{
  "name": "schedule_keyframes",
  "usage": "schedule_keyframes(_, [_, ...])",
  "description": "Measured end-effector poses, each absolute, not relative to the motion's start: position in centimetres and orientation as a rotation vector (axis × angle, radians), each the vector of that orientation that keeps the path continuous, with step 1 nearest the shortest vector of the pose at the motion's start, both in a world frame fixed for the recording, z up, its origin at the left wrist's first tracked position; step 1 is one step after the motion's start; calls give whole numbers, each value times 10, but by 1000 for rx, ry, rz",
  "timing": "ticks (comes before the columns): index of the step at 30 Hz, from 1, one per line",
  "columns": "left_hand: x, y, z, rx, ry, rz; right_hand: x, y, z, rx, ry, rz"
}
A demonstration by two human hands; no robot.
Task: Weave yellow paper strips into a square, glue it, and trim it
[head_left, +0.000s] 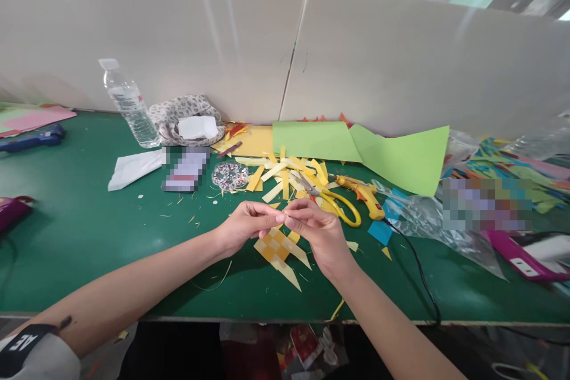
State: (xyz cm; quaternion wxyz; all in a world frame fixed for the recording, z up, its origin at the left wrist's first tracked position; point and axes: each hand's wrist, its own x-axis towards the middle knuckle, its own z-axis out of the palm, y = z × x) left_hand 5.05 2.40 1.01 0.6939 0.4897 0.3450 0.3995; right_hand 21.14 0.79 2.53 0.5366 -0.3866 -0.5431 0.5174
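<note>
My left hand (252, 222) and my right hand (318, 231) meet fingertip to fingertip over the table, both closed in a pinch. Whatever lies between the fingertips is too small to make out. Just below them on the table is a woven yellow and cream checkered paper piece (273, 249) with pointed strip ends, its upper part hidden by my hands. Yellow-handled scissors (341, 205) lie beyond my right hand, beside a yellow glue gun (363, 193). Past my fingers, yellow and cream paper strips (285, 175) are heaped.
Green paper sheets (316, 139) lean at the back against the partition (378, 65). A water bottle (129, 104), a spotted pouch (171, 116) and a round case of small beads (230, 176) stand left of centre. A black cord (418, 270) runs to the front edge. Clear plastic (427, 222) lies at right.
</note>
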Motion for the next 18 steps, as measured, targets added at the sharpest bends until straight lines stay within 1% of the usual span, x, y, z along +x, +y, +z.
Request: schedule_keyframes(18, [49, 26, 10, 1106, 739, 896, 210, 7, 24, -898, -1269, 1270])
